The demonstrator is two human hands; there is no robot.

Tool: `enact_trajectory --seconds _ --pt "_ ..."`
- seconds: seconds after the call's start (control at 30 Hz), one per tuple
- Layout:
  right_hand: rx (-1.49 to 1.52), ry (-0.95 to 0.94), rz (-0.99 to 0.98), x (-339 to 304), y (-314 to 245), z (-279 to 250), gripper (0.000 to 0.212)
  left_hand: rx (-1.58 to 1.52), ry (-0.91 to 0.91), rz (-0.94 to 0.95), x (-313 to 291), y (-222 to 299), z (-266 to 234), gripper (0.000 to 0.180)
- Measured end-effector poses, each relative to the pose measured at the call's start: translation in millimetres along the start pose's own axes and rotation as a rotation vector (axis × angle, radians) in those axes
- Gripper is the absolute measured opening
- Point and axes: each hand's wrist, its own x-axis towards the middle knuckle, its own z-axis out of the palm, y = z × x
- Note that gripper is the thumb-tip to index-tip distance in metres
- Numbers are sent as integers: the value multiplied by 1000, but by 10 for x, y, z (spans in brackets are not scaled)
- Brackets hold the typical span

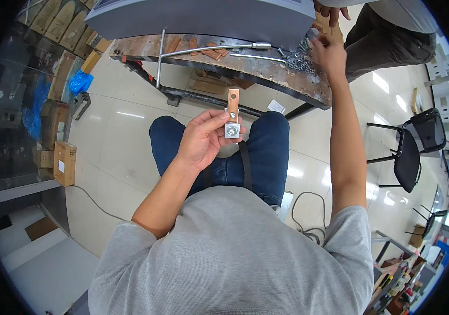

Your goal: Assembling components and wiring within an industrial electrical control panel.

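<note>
My left hand [203, 135] is raised over my lap, thumb and fingers closed round a copper bar [233, 100]. The bar stands upright with a hole near its top and a small fastener lower down. At its lower end sits a square silver metal piece [232, 130] with a round bolt head or nut in the middle. My right hand [330, 56] is stretched out to the far right end of the workbench, beside a pile of nuts and washers [302, 60]. Its fingers are curled together at the pile's edge; whatever is between them is too small to make out.
On the workbench [277, 76] lie a long T-handled wrench [203, 50], a thin metal rod [258, 56] and several copper bars [215, 52]. A grey cabinet [203, 23] stands behind them. Another person's hand [333, 13] is close beyond my right hand. Black chairs [410, 157] stand at right.
</note>
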Motion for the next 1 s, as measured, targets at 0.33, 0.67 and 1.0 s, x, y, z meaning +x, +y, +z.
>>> enact_trajectory --seconds 0.33,0.67,1.0 --pt "1142 -580 244 -1785 -1483 -242 14 85 76 39 2 -105 -107 17" --pt "1200 -560 234 -1858 -1479 -115 15 131 49 110 -38 -174 -65 21" --pt "996 -574 57 -1866 -1474 -209 16 17 -5 -12 -75 -185 -93 21"
